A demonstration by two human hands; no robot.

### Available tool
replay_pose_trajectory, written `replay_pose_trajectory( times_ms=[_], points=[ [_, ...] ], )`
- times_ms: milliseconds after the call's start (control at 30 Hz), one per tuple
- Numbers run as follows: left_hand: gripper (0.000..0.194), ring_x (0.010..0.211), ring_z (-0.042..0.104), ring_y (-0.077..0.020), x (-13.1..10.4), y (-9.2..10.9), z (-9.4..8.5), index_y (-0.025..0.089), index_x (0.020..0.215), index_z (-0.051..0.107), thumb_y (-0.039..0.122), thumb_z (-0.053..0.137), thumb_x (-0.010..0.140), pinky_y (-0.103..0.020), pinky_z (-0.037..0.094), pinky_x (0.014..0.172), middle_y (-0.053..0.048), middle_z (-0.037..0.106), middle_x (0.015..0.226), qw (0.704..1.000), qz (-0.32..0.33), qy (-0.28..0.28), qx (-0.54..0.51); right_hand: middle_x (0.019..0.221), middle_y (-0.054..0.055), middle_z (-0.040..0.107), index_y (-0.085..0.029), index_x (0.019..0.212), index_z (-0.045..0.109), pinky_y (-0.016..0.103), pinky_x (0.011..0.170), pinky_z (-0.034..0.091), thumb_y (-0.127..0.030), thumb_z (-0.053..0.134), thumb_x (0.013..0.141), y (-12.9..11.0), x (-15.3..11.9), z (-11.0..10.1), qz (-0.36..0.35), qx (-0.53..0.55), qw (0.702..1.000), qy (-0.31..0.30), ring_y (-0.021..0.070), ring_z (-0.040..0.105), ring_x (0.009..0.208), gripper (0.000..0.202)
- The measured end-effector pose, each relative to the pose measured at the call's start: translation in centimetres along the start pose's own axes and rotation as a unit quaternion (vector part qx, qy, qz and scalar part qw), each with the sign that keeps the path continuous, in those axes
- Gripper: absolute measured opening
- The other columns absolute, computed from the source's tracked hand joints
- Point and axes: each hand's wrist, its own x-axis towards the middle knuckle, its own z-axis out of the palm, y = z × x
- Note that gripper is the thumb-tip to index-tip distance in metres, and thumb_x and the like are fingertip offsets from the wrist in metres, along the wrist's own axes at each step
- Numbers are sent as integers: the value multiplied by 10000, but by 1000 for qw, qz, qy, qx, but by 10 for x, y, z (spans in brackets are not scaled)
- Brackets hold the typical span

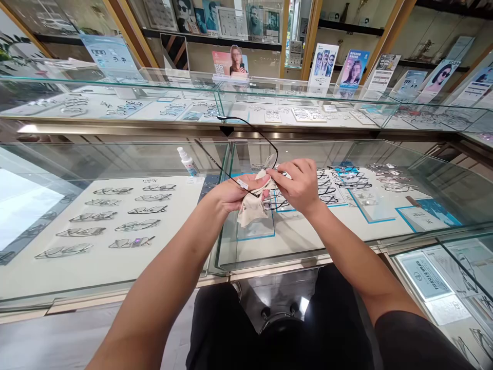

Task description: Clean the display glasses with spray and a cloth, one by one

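A pair of eyeglasses [265, 137] with thin dark temples is held between my two hands above the glass counter, its temples pointing up and away from me. My left hand [235, 192] grips the frame near one hinge, where a small white tag hangs on the temple. A cream cleaning cloth [252, 210] is bunched around the lenses and drapes below my fingers. With thumb and fingers pinched, my right hand [298, 186] presses the cloth against the lens at the other side. Most of the lenses are hidden by cloth and fingers.
A white spray bottle [187, 162] stands on the glass counter beyond my left hand. Beneath the glass [185, 272] lie rows of eyeglasses [140, 225]. A raised display case [269, 114] runs along the back, with advertising cards [323, 64] behind it.
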Motion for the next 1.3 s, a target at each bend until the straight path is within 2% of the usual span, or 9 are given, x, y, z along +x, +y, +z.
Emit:
replay_pose_trajectory(
  times_ms=[133,267,500,700,800,900,1067,1167,1300],
  points=[
    [370,449,498,-105,-2,3,3,135,677,712,405,838,897,-224,383,424,-47,617,547,994,33,-1,106,962,25,781,-322,1047,817,412,870,327,-254,645,1068,-1,3,-3,-18,9,1000,8,213,549,946,185],
    [450,402,417,-68,-6,7,5,141,621,654,448,836,895,-188,330,375,-13,509,486,990,37,-1,135,950,29,777,-314,1035,811,417,868,329,-239,644,1065,-2,3,-4,-12,6,1000,-6,221,553,939,185],
    [358,610,673,-168,-8,10,-1,89,809,763,375,962,728,-224,525,522,-114,746,745,988,21,-78,129,947,45,769,-331,1102,825,425,880,348,-238,638,1060,-1,0,-2,-8,-2,1000,-2,234,548,940,214],
    [474,493,581,-122,-4,4,-3,111,701,708,523,933,764,-208,455,451,-69,668,600,988,27,-61,139,920,28,780,-320,1057,832,410,861,349,-205,662,1048,-2,2,-3,-19,-9,999,25,224,551,918,205],
    [483,532,635,-143,-3,2,-5,111,769,732,559,913,780,-227,525,498,-83,715,669,992,21,-55,114,913,28,780,-327,1070,833,422,875,352,-191,676,1033,0,1,-2,-2,-3,999,32,230,553,928,211],
    [360,624,710,-169,0,4,-9,114,894,760,470,795,935,-255,604,610,-100,766,772,996,31,-28,74,905,44,764,-335,1073,837,438,883,356,-188,685,1022,4,1,-6,38,9,997,64,249,553,950,218],
    [320,663,741,-169,3,12,-10,88,899,739,291,569,1077,-257,629,676,-117,779,798,996,63,69,-7,880,55,716,-300,1030,838,451,875,432,-251,701,1022,9,10,-21,133,34,972,192,258,590,920,146],
    [315,707,762,-174,3,16,-9,56,923,748,149,490,1076,-259,639,715,-145,793,837,988,88,118,-45,894,54,707,-270,978,816,455,856,489,-338,696,1035,10,15,-27,198,86,956,198,248,628,882,149],
    [201,738,780,-194,5,12,-10,8,988,765,65,574,1014,-282,659,745,-189,808,903,991,84,92,-57,898,47,743,-248,979,803,440,857,527,-372,706,1032,8,17,-27,220,186,941,175,238,669,885,166]
  ],
)
